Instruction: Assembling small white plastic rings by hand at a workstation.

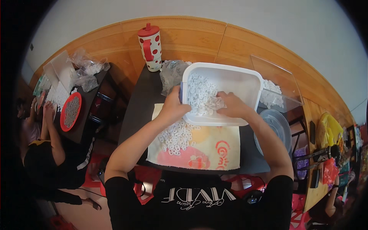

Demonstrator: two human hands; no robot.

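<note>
Fingers of the left hand (173, 108) clamp the left rim of the white rectangular plastic tub (237, 78), tipped toward the near side. Right hand (232, 105) lies inside it, fingers curled loosely over small white plastic rings (201, 94); more rings (177, 137) lie below on the patterned cloth (214, 147).

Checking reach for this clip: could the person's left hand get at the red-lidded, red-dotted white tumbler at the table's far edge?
Probably yes. The left hand grips the white plastic tub's near-left corner; the tumbler stands beyond it to the left, with only bare dark tabletop between. It would have to let go first.
</note>
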